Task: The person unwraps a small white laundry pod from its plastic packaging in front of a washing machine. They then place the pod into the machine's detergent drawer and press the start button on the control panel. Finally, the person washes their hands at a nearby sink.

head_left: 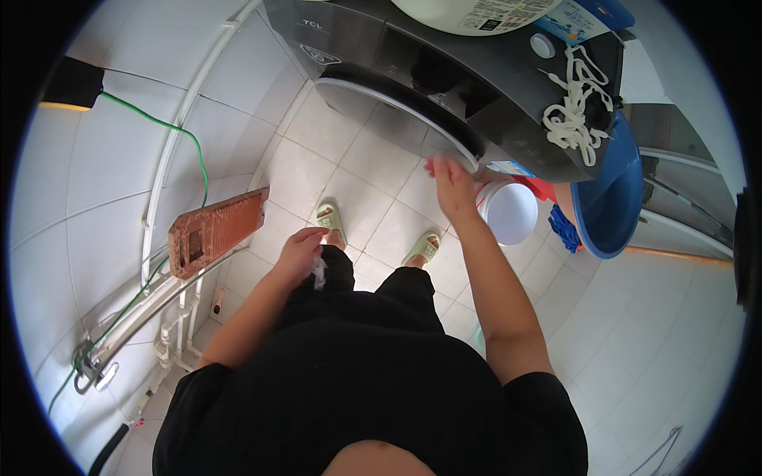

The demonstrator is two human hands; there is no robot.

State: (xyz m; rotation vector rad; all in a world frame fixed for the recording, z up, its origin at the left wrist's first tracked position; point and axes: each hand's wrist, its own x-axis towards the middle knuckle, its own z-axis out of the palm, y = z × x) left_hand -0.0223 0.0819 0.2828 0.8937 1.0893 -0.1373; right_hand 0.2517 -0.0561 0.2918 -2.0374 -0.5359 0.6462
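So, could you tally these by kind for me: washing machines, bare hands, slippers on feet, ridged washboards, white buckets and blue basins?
Washing machine: 1
Bare hands (left hand, right hand): 2
Worn green slippers: 2
Ridged brown washboard: 1
White bucket: 1
Blue basin: 1
Total: 8

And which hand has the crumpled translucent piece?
The left hand: the crumpled translucent piece hangs below its fingers. The right hand, blurred near the washing machine's door, shows no such piece.
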